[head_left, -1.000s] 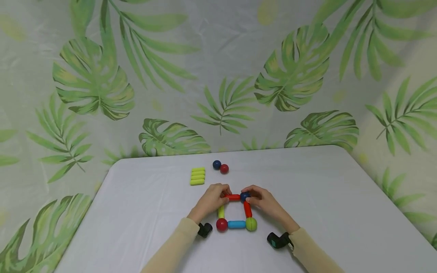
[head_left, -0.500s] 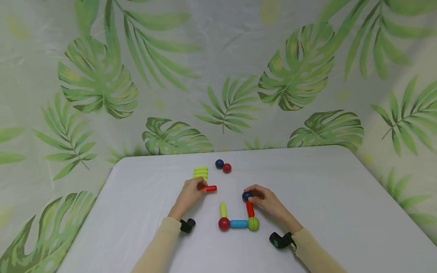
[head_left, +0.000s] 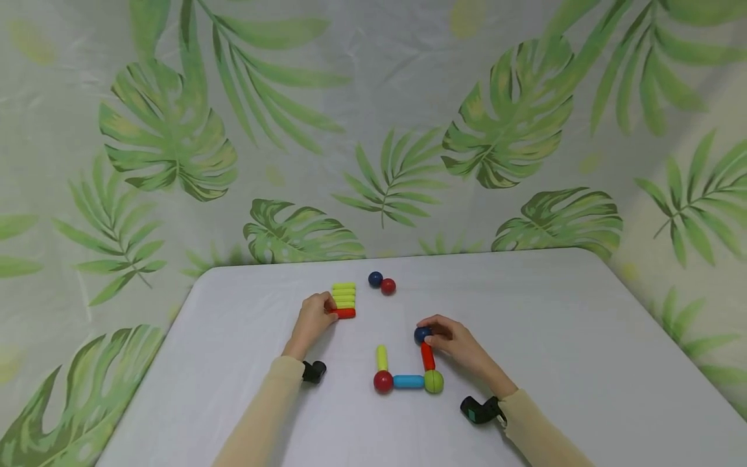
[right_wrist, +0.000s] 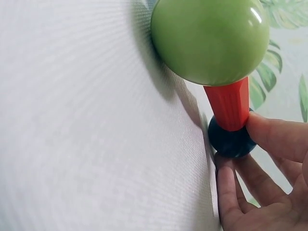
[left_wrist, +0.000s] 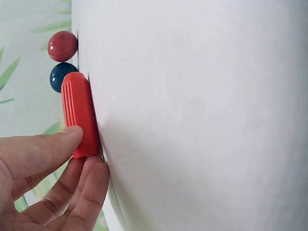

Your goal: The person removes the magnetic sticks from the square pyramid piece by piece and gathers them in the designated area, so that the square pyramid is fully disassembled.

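My left hand [head_left: 314, 320] pinches a red rod [left_wrist: 81, 113] between thumb and fingers by its near end. The rod lies along the front of a row of yellow-green rods [head_left: 344, 295]. My right hand [head_left: 458, 345] holds a dark blue ball [right_wrist: 231, 140] between thumb and fingertips. That ball joins a second red rod [head_left: 428, 357], which runs to a green ball [right_wrist: 211, 38]. From the green ball a light blue rod [head_left: 408, 382] leads to a red ball [head_left: 383, 381], and a yellow-green rod [head_left: 382, 358] extends from it, its far end free.
Behind the joined pieces, a loose dark blue ball [head_left: 375, 279] and a loose red ball [head_left: 388, 286] touch near the back of the white table [head_left: 554, 324]. A leaf-patterned cloth [head_left: 385, 97] hangs behind. Each wrist wears a small black camera.
The left hand has pulled the red rod off the dark blue ball and carried it left and back to the yellow-green row. The right hand keeps its hold on the ball.
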Tool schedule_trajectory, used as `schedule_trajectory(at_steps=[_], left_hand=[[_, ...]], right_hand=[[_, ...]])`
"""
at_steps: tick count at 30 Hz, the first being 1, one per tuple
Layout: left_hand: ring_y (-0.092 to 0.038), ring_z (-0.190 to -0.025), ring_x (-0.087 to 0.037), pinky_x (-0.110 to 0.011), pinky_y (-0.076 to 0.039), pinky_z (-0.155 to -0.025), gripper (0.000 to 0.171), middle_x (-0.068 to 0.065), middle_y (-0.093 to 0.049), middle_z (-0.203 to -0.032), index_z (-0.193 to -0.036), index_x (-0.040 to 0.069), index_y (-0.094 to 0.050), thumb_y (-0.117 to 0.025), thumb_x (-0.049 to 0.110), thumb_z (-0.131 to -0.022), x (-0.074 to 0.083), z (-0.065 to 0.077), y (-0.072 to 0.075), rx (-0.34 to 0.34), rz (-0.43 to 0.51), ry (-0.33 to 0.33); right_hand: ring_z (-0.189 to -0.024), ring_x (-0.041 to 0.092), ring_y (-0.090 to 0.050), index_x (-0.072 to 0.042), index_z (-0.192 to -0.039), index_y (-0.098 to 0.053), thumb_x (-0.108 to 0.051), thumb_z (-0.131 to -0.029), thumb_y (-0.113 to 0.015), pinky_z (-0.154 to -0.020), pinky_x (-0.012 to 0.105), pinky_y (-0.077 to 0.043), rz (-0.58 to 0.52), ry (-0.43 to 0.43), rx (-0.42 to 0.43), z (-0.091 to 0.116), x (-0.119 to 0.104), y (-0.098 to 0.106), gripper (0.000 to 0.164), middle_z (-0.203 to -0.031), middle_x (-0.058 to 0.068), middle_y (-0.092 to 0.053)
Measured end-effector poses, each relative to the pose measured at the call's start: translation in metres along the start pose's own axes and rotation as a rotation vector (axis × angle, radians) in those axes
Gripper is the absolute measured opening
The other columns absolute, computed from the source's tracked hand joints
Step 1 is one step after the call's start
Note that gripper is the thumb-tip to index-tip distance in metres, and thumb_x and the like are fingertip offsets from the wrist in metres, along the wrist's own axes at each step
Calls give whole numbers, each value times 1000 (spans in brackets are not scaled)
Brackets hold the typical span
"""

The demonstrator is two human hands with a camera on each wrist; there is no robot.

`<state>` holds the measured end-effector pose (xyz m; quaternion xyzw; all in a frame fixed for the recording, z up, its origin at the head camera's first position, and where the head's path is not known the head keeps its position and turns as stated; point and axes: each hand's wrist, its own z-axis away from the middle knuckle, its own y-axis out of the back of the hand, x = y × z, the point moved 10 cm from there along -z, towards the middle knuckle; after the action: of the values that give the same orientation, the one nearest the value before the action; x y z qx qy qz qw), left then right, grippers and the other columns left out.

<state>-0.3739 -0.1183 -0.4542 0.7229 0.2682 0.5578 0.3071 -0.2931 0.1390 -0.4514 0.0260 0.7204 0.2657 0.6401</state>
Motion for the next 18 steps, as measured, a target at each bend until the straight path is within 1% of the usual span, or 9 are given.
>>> schedule_trajectory(at_steps=[4, 6, 8, 11, 12, 13, 14, 15, 18], left_hand=[[-54, -79, -23, -36, -48, -72, 17, -9, -54, -87, -89, 2, -62, -75, -2, -79, 10, 6, -2, -5, -4, -16], [-55, -82, -23, -35, -48, -75, 18, -10, -56, -93, -96, 2, -63, -73, -1, -81, 24, 11, -12, -79, 42, -90], [-56, -88, -22, -34, -48, -79, 22, -9, -59, -102, -106, 4, -64, -69, 2, -85, 42, 21, -31, -247, 122, -182], [-56, -92, -18, -29, -47, -82, 29, -5, -61, -111, -119, 5, -63, -63, 3, -90, 65, 43, -65, -557, 248, -274], [-55, -92, -17, -28, -46, -82, 29, -3, -60, -112, -119, 7, -63, -62, 4, -91, 69, 49, -73, -627, 263, -281], [-54, -90, -15, -26, -46, -81, 27, -1, -60, -110, -118, 8, -64, -62, 4, -91, 72, 54, -79, -672, 269, -288], [-53, -88, -14, -26, -46, -80, 24, 0, -59, -107, -114, 8, -66, -62, 4, -90, 75, 56, -83, -686, 266, -297], [-52, -86, -14, -26, -45, -79, 21, 1, -59, -102, -109, 8, -67, -63, 3, -89, 76, 56, -84, -676, 260, -303], [-52, -84, -14, -27, -45, -77, 12, 2, -57, -93, -96, 8, -67, -67, 1, -86, 77, 52, -80, -596, 253, -307]], right_hand=[[-101, 31, -54, 4, -120, -58, 1, -94, -56, -87, 38, -48, 9, -12, 4, -1, 3, 0, 27, -121, 23, -56], [-101, 31, -54, 4, -120, -58, 1, -94, -56, -87, 41, -48, 6, -12, 9, -3, 8, 0, 27, -121, 23, -56], [-101, 30, -55, 2, -120, -59, -1, -94, -57, -87, 41, -48, 9, -15, 19, -6, 18, 0, 27, -121, 21, -57], [-102, 28, -55, -2, -121, -60, -4, -94, -58, -88, 41, -48, 5, -17, 25, -10, 32, 0, 27, -122, 17, -57], [-102, 28, -55, -3, -121, -60, -5, -94, -58, -89, 41, -48, 2, -18, 24, -12, 36, -1, 27, -123, 17, -57], [-103, 27, -55, -4, -121, -60, -7, -94, -59, -89, 40, -48, 0, -16, 22, -12, 38, -1, 27, -123, 16, -57], [-103, 27, -55, -5, -121, -60, -7, -94, -59, -90, 40, -48, -5, -15, 19, -13, 39, -1, 27, -123, 15, -57], [-104, 28, -55, -5, -121, -60, -7, -94, -59, -90, 41, -47, -14, -14, 18, -13, 40, -1, 27, -124, 16, -57], [-104, 28, -55, -6, -121, -61, -8, -94, -60, -91, 42, -47, -17, -21, 24, -13, 41, -1, 27, -123, 15, -57]])
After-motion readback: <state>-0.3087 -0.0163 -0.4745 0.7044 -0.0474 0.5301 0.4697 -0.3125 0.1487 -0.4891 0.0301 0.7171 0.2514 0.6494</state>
